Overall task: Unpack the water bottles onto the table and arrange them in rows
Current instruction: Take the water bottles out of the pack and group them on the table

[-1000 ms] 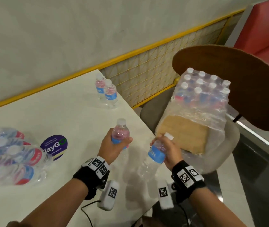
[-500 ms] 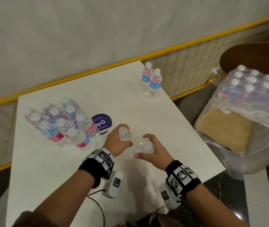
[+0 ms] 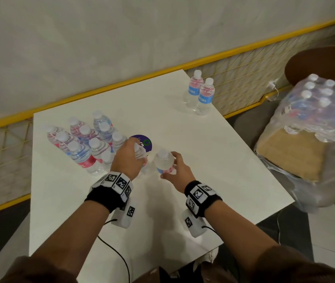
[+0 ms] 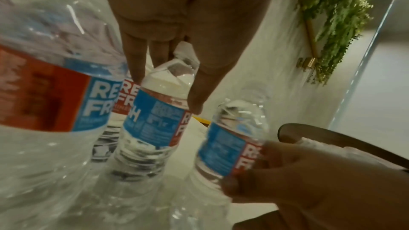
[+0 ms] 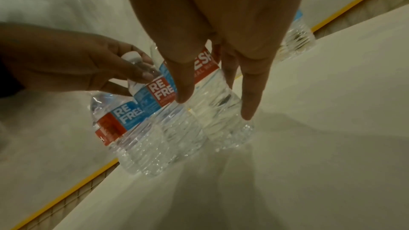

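My left hand [image 3: 131,154] grips one water bottle [image 3: 141,155] from above round its neck; in the left wrist view the fingers [image 4: 136,69] and thumb close round that bottle [image 4: 155,116] just under the cap. My right hand [image 3: 169,166] holds a second bottle [image 3: 163,161] round its body, seen in the right wrist view as fingers [image 5: 250,104] wrapped round the bottle [image 5: 218,111]. Both bottles are upright, side by side, low over or on the white table [image 3: 203,160]. Just to their left stands a group of several bottles [image 3: 85,139].
Two more bottles [image 3: 200,94] stand at the table's far right corner. A shrink-wrapped pack of bottles [image 3: 323,99] lies on a chair to the right, on cardboard. A purple sticker [image 3: 145,142] lies behind my left hand. A yellow rail [image 3: 101,92] runs along the wall.
Both hands carried their bottles from the table's right edge leftward to beside the group. The right-hand bottle went from tilted to upright. My head turned left.
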